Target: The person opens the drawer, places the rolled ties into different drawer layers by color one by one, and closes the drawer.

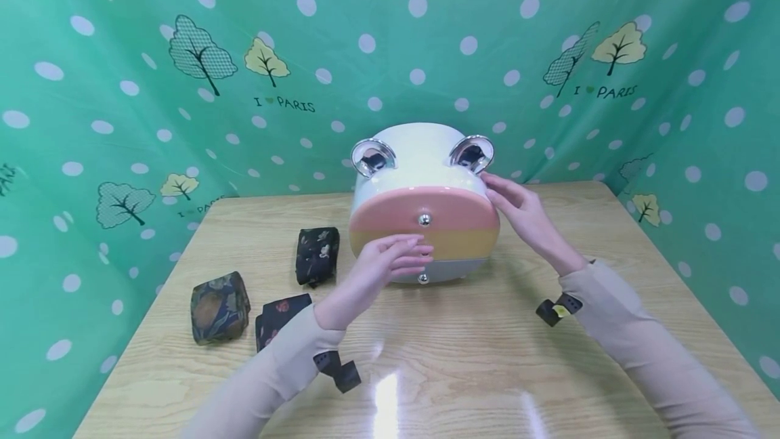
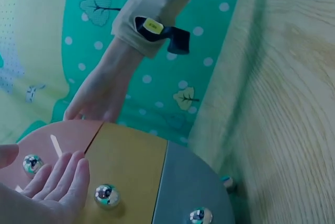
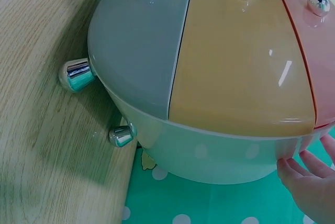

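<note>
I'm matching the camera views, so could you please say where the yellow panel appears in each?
Head: yellow panel, just below and right of centre, partly behind the left hand.
Left wrist: low, left of centre.
Right wrist: upper, right of centre.
Shared landmark: the adjoining pink panel.

Middle knob (image 2: 107, 196) mostly hidden behind left hand (image 1: 382, 267) in head view

Drawer unit (image 1: 422, 166): on the table (image 1: 463, 358), clock's centre
Curtain (image 1: 420, 53): 12 o'clock, behind
Three bundles (image 1: 317, 254): 8 o'clock, on table
Left hand (image 1: 382, 266): 7 o'clock, before the drawers (image 1: 466, 244)
Right hand (image 1: 521, 210): 3 o'clock, alongside
</note>
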`<state>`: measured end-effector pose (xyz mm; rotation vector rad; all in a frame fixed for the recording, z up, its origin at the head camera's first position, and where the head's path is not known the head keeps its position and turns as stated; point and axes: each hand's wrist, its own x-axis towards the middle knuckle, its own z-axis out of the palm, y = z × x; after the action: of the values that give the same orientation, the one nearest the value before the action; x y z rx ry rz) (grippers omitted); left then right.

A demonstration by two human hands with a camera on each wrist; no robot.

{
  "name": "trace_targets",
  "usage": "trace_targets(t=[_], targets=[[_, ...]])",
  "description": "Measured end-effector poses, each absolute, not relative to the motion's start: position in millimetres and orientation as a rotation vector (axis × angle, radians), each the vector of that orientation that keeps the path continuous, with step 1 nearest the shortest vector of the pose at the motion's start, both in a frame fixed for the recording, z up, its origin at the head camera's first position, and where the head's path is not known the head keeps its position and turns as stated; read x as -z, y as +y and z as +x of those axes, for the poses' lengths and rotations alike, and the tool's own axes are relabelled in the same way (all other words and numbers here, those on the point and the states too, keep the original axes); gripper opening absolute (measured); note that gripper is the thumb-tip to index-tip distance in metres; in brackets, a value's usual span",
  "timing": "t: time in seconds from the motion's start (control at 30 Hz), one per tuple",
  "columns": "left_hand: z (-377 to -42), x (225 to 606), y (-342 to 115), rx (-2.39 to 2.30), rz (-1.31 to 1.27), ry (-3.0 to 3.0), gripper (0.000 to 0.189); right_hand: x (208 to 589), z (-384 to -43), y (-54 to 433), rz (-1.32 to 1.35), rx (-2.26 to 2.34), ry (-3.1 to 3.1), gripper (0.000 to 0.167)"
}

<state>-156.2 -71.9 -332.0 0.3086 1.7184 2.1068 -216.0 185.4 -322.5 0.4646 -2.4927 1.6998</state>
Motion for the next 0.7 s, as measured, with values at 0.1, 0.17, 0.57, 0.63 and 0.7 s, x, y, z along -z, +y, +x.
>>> trace_targets(t=[0.1, 0.17, 0.57, 0.63, 0.7], targets=[[-158, 331, -69, -2.135, 0.278, 1.652, 0.039, 322, -216, 186, 0.464, -1.697, -2.498, 0.049], [-159, 331, -66, -2.161, 0.253, 1.599, 0.039, 322, -215, 186, 0.461, -1.690, -2.504, 0.049], [-168, 328, -53, -2.302, 0.096, 1.273, 0.046, 324, -216, 185, 0.465, -1.674, -2.498, 0.048], [-169, 326, -52, -2.306, 0.077, 1.231, 0.048, 324, -216, 185, 0.462, -1.685, -2.491, 0.048], [-170, 325, -50, -2.311, 0.059, 1.192, 0.049, 324, -216, 185, 0.467, -1.689, -2.486, 0.049]])
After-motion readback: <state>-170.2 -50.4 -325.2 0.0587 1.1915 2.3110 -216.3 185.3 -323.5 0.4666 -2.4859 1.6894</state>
